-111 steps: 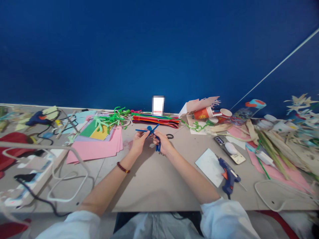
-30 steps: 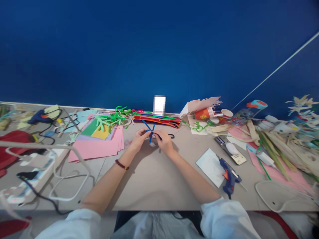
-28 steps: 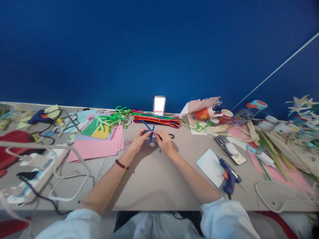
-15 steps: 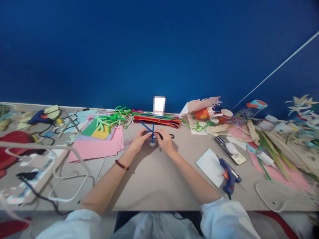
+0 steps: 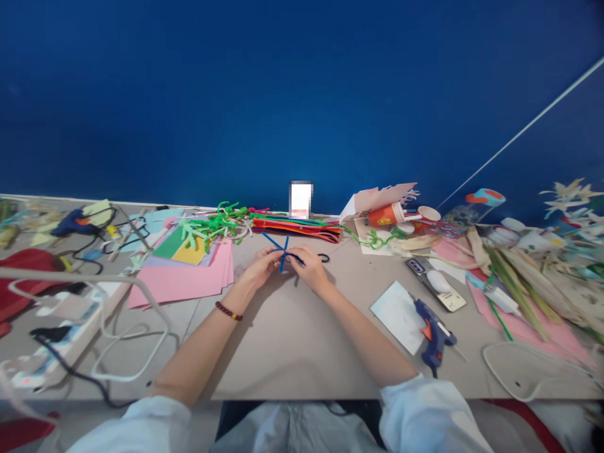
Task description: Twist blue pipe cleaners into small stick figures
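Note:
Blue pipe cleaners [image 5: 285,246], crossed in a star-like shape, are held just above the table in front of the stack of coloured strips. My left hand [image 5: 265,265] pinches the left side of the crossing between thumb and fingers. From the right, my right hand [image 5: 307,264] closes its fingertips on the same blue pieces. A black loop [image 5: 324,258], perhaps a scissors handle, shows just beyond my right hand; the rest of it is hidden by the hand.
A bundle of coloured pipe cleaners [image 5: 297,228] lies at the back. Pink paper [image 5: 184,283] and green pipe-cleaner shapes [image 5: 212,228] are at left, near a power strip [image 5: 70,346]. At right are a glue gun [image 5: 434,333], a phone [image 5: 453,299] and dried husks [image 5: 523,277].
The blue crossing has shifted slightly left and tilted a little. My right hand has followed it left, its fingers nearer the left hand's.

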A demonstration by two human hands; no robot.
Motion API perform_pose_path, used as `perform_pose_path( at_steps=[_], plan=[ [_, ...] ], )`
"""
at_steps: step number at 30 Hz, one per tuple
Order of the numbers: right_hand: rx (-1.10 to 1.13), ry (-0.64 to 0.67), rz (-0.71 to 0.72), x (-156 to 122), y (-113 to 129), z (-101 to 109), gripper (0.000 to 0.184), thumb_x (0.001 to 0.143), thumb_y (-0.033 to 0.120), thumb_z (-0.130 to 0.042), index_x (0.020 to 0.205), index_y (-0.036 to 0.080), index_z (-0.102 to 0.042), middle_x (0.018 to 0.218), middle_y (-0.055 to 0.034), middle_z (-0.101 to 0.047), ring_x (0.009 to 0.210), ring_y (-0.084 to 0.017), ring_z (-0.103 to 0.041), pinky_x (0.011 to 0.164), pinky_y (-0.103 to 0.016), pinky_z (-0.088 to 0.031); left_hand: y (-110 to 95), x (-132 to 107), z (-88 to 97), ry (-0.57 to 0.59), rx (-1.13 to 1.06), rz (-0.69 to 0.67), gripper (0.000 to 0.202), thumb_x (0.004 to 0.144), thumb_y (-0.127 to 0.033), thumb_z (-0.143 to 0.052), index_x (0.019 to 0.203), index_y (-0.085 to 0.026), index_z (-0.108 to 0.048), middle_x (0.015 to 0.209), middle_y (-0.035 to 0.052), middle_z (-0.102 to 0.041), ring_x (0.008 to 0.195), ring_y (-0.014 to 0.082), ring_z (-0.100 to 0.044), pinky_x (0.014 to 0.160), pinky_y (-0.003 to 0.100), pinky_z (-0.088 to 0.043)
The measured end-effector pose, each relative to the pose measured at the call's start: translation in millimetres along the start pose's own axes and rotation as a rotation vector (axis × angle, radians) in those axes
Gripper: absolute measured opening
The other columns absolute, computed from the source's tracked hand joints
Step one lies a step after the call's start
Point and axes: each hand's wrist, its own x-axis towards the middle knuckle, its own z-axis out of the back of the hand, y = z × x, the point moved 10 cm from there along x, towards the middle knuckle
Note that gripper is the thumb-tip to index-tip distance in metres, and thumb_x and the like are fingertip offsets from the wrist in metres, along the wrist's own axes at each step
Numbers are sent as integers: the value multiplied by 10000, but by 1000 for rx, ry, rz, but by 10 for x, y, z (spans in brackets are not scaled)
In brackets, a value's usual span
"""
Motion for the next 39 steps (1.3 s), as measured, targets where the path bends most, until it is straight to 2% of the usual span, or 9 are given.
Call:
perform_pose_path(
  at_steps=[5, 13, 18, 24, 32, 39],
  plan=[
    [3, -20, 14, -3, 10, 20, 212, 893, 238, -475, 985, 211, -665, 909, -75, -646, 869, -172, -604, 812, -317, -511, 17, 1, 1, 2, -6, 9, 202, 539, -168, -784, 657, -128, -626, 606, 2, -649, 565, 100, -606, 539, 192, -460],
    [-29, 22, 20, -7, 30, 6, 263, 915, 253, -426, 1030, 220, -661, 951, -87, -646, 922, -184, -597, 866, -343, -495, 25, 5, -26, 21, -3, 17, 200, 545, -168, -777, 659, -127, -618, 634, 12, -654, 602, 97, -612, 592, 202, -465],
    [-55, 20, -7, 7, 52, 34, 261, 913, 245, -418, 1002, 221, -663, 928, -83, -647, 905, -184, -596, 852, -336, -496, 35, 24, 14, -13, 30, 3, 223, 516, -179, -792, 637, -135, -610, 618, 4, -640, 579, 95, -589, 591, 218, -457],
    [-29, 10, -46, 20, 15, 55, 242, 911, 248, -422, 943, 203, -657, 901, -84, -645, 864, -180, -596, 812, -320, -494, -10, 32, 40, -27, 83, -63, 264, 486, -227, -817, 628, -136, -615, 640, 9, -654, 622, 116, -602, 668, 259, -469],
    [71, -12, -162, 62, -150, 65, 159, 859, 254, -521, 832, 202, -669, 831, -56, -673, 802, -179, -618, 766, -308, -492, -172, 7, 44, -43, 262, -192, 312, 491, -304, -829, 704, -144, -666, 698, 32, -682, 640, 134, -602, 677, 277, -480],
    [79, -27, -204, 52, -178, 79, 171, 846, 270, -518, 829, 194, -670, 825, -67, -678, 794, -188, -620, 761, -320, -491, -235, -31, 34, -82, 293, -296, 327, 492, -322, -827, 706, -145, -655, 687, 34, -687, 626, 136, -607, 666, 283, -495]
  ],
)
